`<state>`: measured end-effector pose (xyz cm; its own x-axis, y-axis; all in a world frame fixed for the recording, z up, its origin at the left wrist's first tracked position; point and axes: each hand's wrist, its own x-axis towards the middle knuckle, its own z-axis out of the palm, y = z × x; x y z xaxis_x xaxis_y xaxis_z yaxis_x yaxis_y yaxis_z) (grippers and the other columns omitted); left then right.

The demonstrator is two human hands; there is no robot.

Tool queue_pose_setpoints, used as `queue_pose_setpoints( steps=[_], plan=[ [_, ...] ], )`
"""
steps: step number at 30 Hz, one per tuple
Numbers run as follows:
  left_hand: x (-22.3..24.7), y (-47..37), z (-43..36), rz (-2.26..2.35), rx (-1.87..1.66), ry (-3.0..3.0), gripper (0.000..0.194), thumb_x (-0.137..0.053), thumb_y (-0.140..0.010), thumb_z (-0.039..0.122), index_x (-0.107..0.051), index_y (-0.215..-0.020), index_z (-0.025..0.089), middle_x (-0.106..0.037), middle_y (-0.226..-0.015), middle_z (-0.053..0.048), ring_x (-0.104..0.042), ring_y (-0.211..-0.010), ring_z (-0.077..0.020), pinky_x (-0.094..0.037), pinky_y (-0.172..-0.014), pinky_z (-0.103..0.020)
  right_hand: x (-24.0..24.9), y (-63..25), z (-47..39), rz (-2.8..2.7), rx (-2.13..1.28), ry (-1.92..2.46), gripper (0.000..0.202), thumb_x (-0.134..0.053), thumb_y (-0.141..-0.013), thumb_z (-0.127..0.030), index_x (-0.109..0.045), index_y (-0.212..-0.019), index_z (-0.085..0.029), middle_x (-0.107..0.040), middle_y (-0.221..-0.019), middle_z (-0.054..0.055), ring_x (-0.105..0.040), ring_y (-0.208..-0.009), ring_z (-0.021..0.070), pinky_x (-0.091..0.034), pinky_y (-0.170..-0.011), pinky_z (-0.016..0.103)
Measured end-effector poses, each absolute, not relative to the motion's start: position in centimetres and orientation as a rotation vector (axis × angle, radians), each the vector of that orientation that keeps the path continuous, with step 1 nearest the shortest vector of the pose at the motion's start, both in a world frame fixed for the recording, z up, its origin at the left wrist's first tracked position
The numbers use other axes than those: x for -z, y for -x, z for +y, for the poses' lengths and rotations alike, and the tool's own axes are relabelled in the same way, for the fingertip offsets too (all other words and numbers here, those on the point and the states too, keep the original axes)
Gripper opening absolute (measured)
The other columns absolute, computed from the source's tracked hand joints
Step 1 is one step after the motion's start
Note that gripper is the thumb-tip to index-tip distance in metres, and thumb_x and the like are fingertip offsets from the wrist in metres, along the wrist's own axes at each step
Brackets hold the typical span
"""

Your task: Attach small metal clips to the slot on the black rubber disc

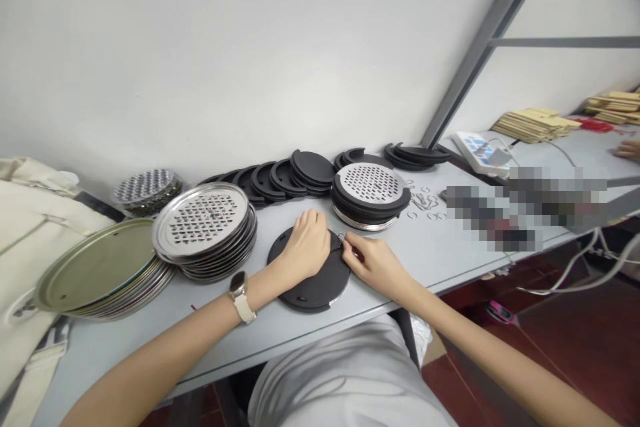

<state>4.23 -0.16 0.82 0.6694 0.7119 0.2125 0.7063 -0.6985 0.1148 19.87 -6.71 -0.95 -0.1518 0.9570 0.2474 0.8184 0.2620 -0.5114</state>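
Note:
A round black plate [300, 283] with small holes near its rim lies on the table in front of me. My left hand [307, 247] rests on the plate's upper part, fingers bent together and pressing on it; the fingertips are partly hidden. At the plate's right edge, my right hand [373, 263] pinches a small metal ring [341, 238] between thumb and forefinger. Just behind stands a stack of black holders [350, 210] topped by a perforated metal grater disc [373, 182]. Several loose metal rings [425, 201] are scattered to its right.
Stacked metal grater plates [200, 223] and olive-green plates [107, 260] stand on the left beside a cream bag [35, 227]. More black holders [313, 167] line the wall. At right are a grey metal post [480, 60], a power strip [483, 153] and wooden pieces [535, 125]. Another person's hand [629, 149] shows at far right.

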Motion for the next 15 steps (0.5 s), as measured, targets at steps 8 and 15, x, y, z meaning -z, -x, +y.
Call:
queue_pose_setpoints(
  steps=[8, 15],
  plan=[
    [-0.77, -4.3, -0.13, 1.234, -0.374, -2.854, 0.015, -0.033, -0.093, 0.013, -0.047, -0.09, 0.014, -0.049, -0.092, -0.009, -0.047, -0.09, -0.0234, -0.042, -0.083, -0.038, 1.39, -19.96, -6.52, -2.085, -0.217, 1.668, 0.022, -0.032, -0.094, -0.025, -0.043, -0.076, -0.021, -0.049, -0.057, -0.001, -0.048, -0.051, 0.015, -0.028, -0.054, 0.025],
    [-0.61, -4.34, -0.09, 1.245, -0.376, -2.865, 0.017, -0.032, -0.095, 0.015, -0.048, -0.091, 0.013, -0.048, -0.09, -0.01, -0.047, -0.088, -0.0238, -0.042, -0.082, -0.038, 1.33, -20.33, -6.71, -2.085, -0.281, 1.642, 0.025, -0.03, -0.097, -0.026, -0.04, -0.075, -0.022, -0.048, -0.058, -0.001, -0.05, -0.053, 0.0152, -0.029, -0.055, 0.025]
  ],
)
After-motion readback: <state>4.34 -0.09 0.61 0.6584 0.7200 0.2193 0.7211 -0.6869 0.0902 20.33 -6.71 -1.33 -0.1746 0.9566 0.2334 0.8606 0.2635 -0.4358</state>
